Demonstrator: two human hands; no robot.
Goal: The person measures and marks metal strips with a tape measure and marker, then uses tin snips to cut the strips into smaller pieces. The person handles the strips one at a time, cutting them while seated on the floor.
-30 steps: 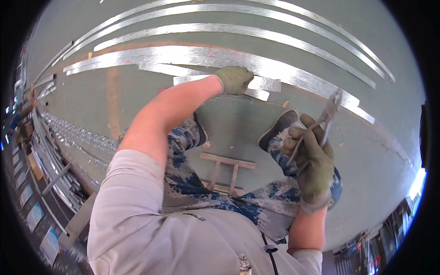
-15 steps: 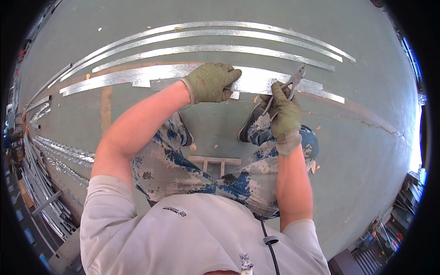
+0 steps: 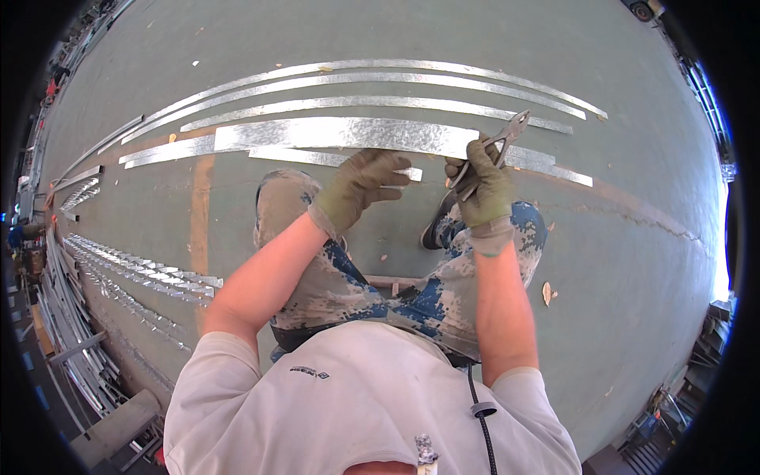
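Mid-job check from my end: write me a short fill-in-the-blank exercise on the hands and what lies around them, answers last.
1. Only the ____ hand holds the plier-like tool.
2. The left hand and the right hand both wear green ____.
3. The wide, shiny strip is made of ____.
4. The piled long bars lie on the person's ____ side.

Missing words: right; gloves; metal; left.

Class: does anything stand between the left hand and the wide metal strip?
Nothing visible does: the left hand is at the lower edge of the wide metal strip, though contact is unclear. The pliers-like tool is off right, in the right hand.
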